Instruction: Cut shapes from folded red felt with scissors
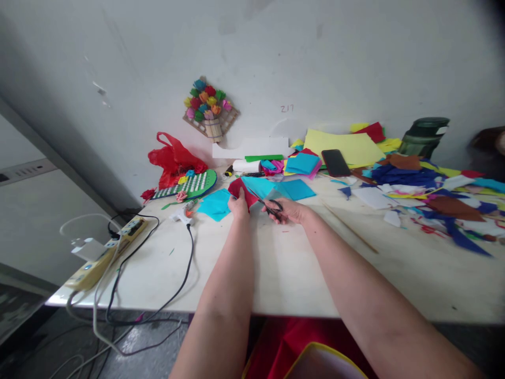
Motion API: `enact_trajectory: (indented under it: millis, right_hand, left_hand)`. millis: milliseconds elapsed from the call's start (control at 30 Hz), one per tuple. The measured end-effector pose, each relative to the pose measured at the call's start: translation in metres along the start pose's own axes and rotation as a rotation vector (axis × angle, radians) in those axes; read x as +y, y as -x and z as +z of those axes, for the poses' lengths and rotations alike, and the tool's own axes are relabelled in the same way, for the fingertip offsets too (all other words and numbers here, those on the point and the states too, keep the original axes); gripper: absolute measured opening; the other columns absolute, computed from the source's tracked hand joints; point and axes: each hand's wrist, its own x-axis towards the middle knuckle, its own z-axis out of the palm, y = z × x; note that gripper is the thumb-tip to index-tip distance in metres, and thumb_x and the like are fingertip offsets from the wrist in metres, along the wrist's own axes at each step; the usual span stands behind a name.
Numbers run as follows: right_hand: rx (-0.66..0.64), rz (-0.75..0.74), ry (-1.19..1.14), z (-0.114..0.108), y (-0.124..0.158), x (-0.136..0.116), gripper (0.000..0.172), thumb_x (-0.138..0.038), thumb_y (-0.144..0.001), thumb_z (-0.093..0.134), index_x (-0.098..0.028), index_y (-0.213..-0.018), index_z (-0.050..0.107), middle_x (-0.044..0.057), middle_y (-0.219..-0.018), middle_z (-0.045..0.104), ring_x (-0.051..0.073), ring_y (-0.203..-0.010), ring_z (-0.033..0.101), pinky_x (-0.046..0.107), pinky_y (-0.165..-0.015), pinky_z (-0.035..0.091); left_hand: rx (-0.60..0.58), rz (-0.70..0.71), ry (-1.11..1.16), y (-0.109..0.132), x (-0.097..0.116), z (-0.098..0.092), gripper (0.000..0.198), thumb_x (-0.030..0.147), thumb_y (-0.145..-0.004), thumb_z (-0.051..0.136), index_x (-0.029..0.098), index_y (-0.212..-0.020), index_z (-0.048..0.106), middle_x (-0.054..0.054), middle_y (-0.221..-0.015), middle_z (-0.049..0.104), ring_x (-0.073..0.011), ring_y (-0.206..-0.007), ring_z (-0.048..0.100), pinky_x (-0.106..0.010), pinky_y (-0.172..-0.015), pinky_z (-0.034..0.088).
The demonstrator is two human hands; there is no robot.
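Note:
My left hand (239, 205) pinches a piece of dark red paper (241, 188) held just above the pale table (276, 263). My right hand (287, 210) is closed round black scissors (268, 206), whose blades point up-left into the red piece. Turquoise paper sheets (276, 187) lie flat right behind both hands, and another turquoise piece (215, 204) lies to the left of my left hand.
A glue gun (184, 213) with a black cord and a power strip (106, 252) lie at the left. Against the wall lean a paper-flower basket (209, 108) and a red bag (173, 160). A phone (335, 162), paper scraps (434, 195), a thin stick (349, 227) and a green jar (424, 136) are right.

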Motion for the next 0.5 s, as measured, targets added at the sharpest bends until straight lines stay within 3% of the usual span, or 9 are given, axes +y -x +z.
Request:
enact_trajectory:
  millis: [500]
  right_hand:
    - [-0.002,-0.020,0.026,-0.0023,-0.0040,0.0052,0.039,-0.051,-0.080,0.054,-0.013,-0.085,0.056,-0.002,-0.054,0.052,0.006,-0.038,0.047,0.015,-0.028,0.026]
  left_hand:
    - [0.041,-0.032,0.024,0.0007,0.0031,-0.0001,0.026,0.038,-0.069,0.064,0.014,-0.079,0.059,-0.005,-0.073,0.063,-0.0166,-0.073,0.063,-0.027,-0.065,0.049]
